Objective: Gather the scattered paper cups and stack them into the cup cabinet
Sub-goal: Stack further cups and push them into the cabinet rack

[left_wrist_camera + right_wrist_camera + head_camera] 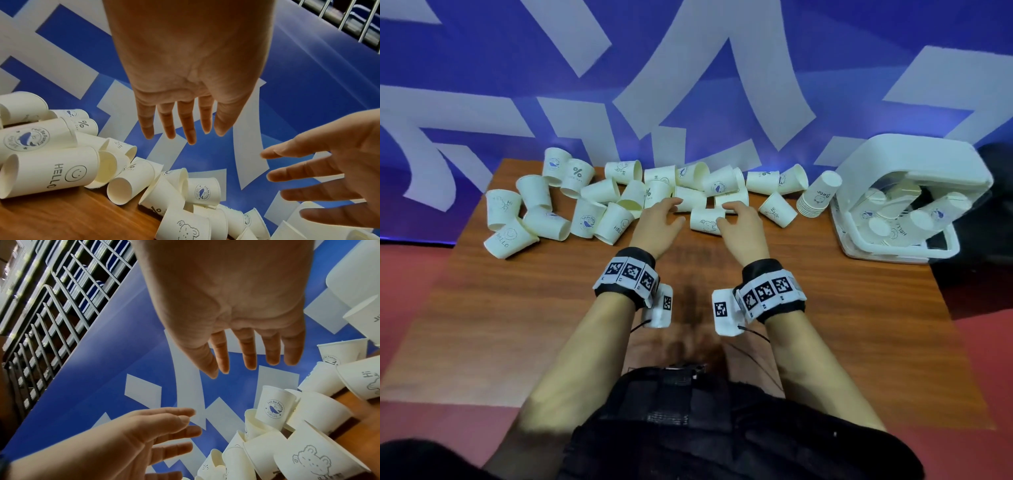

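Note:
Several white paper cups lie scattered along the far edge of the wooden table point(551, 308). One cup with a bear drawing point(705, 222) point(185, 227) point(312, 456) lies on its side between my hands. My left hand point(671, 209) point(180, 129) hovers just left of it with straight, spread fingers and holds nothing. Over the cup's right end, my right hand point(732, 210) point(246, 363) is equally open and empty. A nested stack of cups point(820, 197) leans at the right of the pile. The white cup cabinet point(914, 161) stands at the far right with cups inside.
A blue and white banner point(688, 85) hangs right behind the table's far edge. A cup marked HELLO point(51, 172) lies left of my left hand. Bare wood stretches between the cups and my body. A metal railing point(51, 305) rises beyond the banner.

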{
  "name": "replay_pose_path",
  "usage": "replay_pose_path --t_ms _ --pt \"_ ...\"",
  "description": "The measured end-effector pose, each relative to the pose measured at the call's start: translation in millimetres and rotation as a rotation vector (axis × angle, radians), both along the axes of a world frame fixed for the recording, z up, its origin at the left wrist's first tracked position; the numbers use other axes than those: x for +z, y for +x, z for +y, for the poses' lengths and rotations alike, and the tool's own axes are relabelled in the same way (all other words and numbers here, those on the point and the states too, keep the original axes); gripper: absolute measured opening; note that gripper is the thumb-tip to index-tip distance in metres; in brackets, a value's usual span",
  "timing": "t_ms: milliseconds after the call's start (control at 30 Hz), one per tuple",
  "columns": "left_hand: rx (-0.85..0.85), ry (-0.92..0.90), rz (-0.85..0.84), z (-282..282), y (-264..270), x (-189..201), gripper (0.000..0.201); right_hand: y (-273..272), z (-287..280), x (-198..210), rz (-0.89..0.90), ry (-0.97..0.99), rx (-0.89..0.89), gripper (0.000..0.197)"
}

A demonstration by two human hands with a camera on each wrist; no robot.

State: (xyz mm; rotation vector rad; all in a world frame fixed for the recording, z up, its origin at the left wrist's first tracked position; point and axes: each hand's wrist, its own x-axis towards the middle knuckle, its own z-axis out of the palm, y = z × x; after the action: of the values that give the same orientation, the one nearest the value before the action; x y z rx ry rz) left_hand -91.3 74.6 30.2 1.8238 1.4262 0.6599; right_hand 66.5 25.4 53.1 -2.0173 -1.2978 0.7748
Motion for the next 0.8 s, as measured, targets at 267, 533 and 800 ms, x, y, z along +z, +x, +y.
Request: replay_pose_path --t_ms 267,533,800 --pt "-0.007 -0.022 0.032 46 7 -23 0.04 18 38 -28 0.038 -0.093 -0.085 0.041" --pt "-0.043 -0.019 0.115 91 11 -59 0.041 16 79 -63 -0.011 -0.21 -0.031 0.043" --pt "-0.17 -0.044 0.209 138 29 -88 0.05 13 107 -102 -0.112 -0.226 0.023 0.046"
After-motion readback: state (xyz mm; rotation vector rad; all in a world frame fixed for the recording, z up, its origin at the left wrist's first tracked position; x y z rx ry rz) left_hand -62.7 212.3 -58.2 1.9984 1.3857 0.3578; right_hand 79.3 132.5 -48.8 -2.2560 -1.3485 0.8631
